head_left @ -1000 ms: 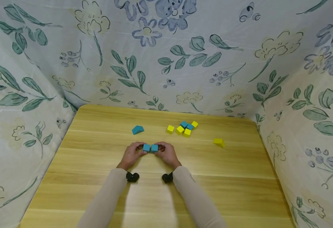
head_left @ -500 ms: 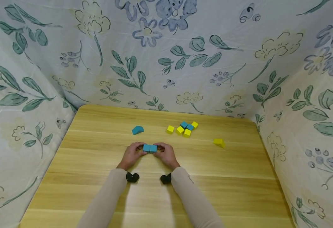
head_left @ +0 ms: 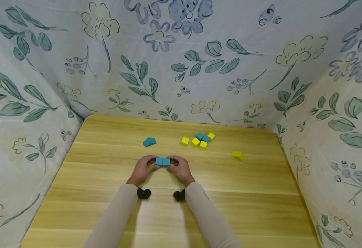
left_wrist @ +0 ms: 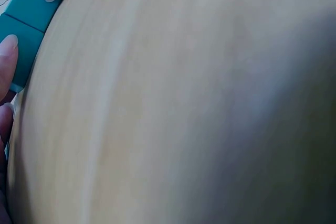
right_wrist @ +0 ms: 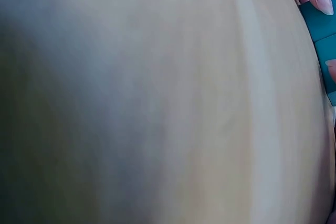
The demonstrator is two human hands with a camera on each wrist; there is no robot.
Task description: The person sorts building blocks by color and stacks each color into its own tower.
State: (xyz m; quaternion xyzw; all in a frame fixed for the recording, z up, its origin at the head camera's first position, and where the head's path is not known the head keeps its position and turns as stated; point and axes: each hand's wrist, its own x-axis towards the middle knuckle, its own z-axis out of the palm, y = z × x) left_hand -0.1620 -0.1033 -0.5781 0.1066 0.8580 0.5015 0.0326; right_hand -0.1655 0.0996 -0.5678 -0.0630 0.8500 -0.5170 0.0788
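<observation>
Two blue blocks stand side by side on the wooden table, their inner faces touching. My left hand (head_left: 142, 170) pinches the left blue block (head_left: 159, 161) by its outer side, thumb at the near face. From the other side, my right hand (head_left: 181, 171) grips the right blue block (head_left: 166, 162) the same way. The left wrist view shows a thin seam between the two blocks, with a thumb on each. In the right wrist view the blocks are cut off by the frame's right edge.
Beyond the hands lies a blue arch-like block (head_left: 149, 142). A group of yellow cubes (head_left: 195, 142) and blue cubes (head_left: 199, 136) sits at the back, with a single yellow cube (head_left: 184, 141) beside it. Farther right is a yellow wedge-like block (head_left: 237, 155). Floral cloth surrounds the table (head_left: 255, 193).
My right hand has moved slightly left with its blue block, closing the small gap to the left block. Over the last half second the hands have hardly moved.
</observation>
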